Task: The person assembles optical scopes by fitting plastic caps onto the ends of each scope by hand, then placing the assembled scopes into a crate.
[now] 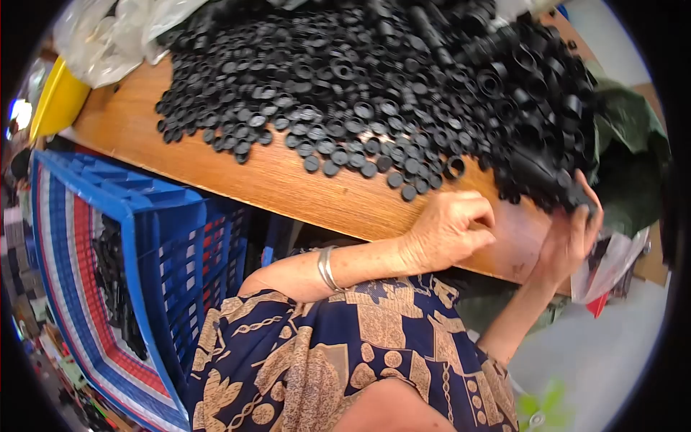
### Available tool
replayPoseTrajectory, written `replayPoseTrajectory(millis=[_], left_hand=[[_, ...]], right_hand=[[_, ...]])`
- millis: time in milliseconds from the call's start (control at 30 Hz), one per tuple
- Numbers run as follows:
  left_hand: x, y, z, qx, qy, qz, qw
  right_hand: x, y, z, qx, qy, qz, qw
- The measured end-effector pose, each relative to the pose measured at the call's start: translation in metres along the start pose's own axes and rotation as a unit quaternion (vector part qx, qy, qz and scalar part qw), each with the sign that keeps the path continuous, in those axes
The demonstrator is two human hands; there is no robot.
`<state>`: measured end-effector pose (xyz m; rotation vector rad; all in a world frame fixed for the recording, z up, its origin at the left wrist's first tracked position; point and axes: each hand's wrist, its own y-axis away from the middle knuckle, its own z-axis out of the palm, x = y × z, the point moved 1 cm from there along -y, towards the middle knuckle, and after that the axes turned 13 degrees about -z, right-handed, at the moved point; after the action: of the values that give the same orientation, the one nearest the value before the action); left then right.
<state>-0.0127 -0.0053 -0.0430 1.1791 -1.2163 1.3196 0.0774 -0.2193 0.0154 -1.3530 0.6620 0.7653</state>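
Note:
My left hand [451, 229], with a silver bangle on its wrist, is over the front edge of the wooden table [309, 191]. Its fingers are curled in, and anything inside them is hidden. At the right end of the table my right hand [574, 234] has its fingers around a black cylindrical part [540, 171], beside the heap. Small round black caps [338, 155] lie scattered over the middle of the table. Larger black rings and tubes [529, 86] are piled at the right.
A blue crate [162, 216] with a striped lining and black parts inside stands at the left. A yellow container [59, 101] and clear plastic bags [104, 43] sit at the upper left. A dark green bag [626, 129] hangs at the right edge.

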Motion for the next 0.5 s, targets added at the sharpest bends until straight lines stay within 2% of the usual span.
replayPoseTrajectory(millis=[33,100,133,167,233,267,300,333,367,433,500], left_hand=[[-0.001,0.000,0.001,0.011,-0.005,0.015,1.000],[-0.006,0.000,0.003,0.008,0.006,0.017,1.000],[-0.006,0.001,0.003,0.005,0.007,0.013,1.000],[-0.005,0.001,0.002,-0.001,0.009,0.010,1.000],[-0.004,0.001,-0.003,-0.002,0.013,-0.005,1.000],[-0.004,0.002,-0.003,-0.005,0.029,-0.013,0.999],[-0.006,0.002,0.001,-0.014,0.051,-0.021,0.998],[-0.008,0.001,0.001,0.005,0.046,0.018,0.999],[-0.002,0.002,-0.002,-0.001,0.029,-0.003,1.000],[-0.003,0.001,-0.002,-0.020,0.065,-0.039,0.997],[-0.005,0.001,0.000,-0.055,0.080,-0.087,0.992]], right_hand=[[-0.009,0.000,0.012,-0.016,0.046,-0.043,0.998],[-0.019,-0.017,-0.003,0.097,-0.173,0.023,0.980],[-0.020,-0.024,-0.003,0.105,-0.220,0.051,0.968],[-0.011,-0.028,-0.005,0.018,-0.093,0.060,0.994],[0.004,-0.021,0.010,-0.065,-0.031,0.036,0.997],[0.004,-0.024,0.014,-0.046,-0.172,0.088,0.980],[0.006,-0.023,0.021,-0.053,-0.160,0.107,0.980],[0.011,-0.022,0.029,-0.055,-0.142,0.124,0.980],[0.010,-0.022,0.035,-0.050,-0.120,0.134,0.982],[-0.004,-0.019,0.063,-0.050,-0.286,0.202,0.935],[-0.002,-0.022,0.061,-0.032,-0.279,0.220,0.934]])
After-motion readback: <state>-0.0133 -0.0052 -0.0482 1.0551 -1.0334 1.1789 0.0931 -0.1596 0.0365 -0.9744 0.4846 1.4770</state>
